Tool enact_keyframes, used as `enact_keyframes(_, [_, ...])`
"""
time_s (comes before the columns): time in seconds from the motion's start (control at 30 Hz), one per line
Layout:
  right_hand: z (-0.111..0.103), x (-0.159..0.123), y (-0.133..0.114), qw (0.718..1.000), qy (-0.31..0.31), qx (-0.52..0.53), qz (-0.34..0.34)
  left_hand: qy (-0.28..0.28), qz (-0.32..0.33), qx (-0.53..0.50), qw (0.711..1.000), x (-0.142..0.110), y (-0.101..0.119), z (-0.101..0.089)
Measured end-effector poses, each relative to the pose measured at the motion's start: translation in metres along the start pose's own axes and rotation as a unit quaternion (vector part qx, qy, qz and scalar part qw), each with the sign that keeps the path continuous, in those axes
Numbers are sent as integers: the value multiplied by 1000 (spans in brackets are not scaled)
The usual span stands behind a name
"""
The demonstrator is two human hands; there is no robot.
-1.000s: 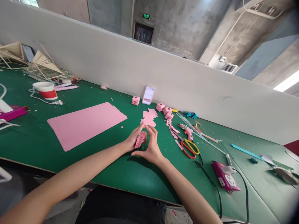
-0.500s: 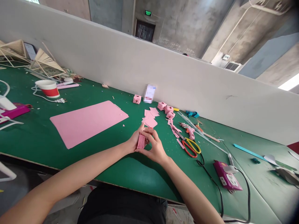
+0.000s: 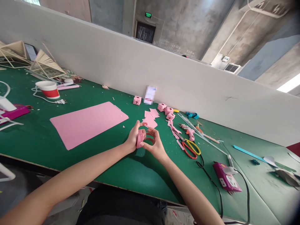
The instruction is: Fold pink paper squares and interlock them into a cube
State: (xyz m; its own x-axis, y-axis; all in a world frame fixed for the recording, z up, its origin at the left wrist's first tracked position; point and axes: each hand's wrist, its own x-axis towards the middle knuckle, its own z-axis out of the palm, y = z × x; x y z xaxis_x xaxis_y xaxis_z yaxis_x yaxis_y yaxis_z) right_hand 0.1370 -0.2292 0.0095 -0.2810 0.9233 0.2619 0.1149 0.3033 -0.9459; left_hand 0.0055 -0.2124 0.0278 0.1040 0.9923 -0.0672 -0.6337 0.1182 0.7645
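My left hand (image 3: 133, 137) is closed round a thick stack of pink paper pieces (image 3: 140, 139), their layered edges turned toward me. A small red patch (image 3: 145, 124) shows by its raised fingertip; what it is I cannot make out. My right hand (image 3: 156, 145) is beside the stack, thumb tip touching its near edge, the other fingers curved and apart from it. Just beyond both hands lie loose pink paper pieces (image 3: 151, 122) on the green table (image 3: 131, 175). Several folded pink paper shapes (image 3: 161, 107) stand behind them.
A large pink sheet (image 3: 89, 125) lies to the left, a paper cup (image 3: 50, 90) behind it. To the right are scissors (image 3: 191, 148) over pink scraps, a pink glue gun (image 3: 190, 132) and a purple power strip (image 3: 227, 176) with cords. A grey partition (image 3: 105, 59) bounds the back.
The stack has turned and shifted slightly left with my left hand. My right fingers have come away from its top, leaving the thumb against it.
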Motion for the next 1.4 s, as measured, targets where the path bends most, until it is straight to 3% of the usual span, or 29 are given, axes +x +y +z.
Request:
enact_keyframes(0.13, [5,2,4,994,-54,79,58,-7,29,6,1000,-4,7,4])
enact_keyframes(0.47, [14,0,4,992,-41,97,74,13,181,201,963,-7,10,7])
enact_keyframes(0.83, [9,0,8,998,-26,22,53,3,100,159,982,-4,5,3])
enact_keyframes(1.03, [7,-2,7,995,-48,-51,73,-9,128,196,972,-2,4,2])
enact_keyframes(1.23, [6,-1,6,993,-67,-95,-5,-24,139,223,964,-2,2,2])
enact_keyframes(1.4, [6,-1,6,991,-74,-113,-16,-33,162,248,954,-7,6,6])
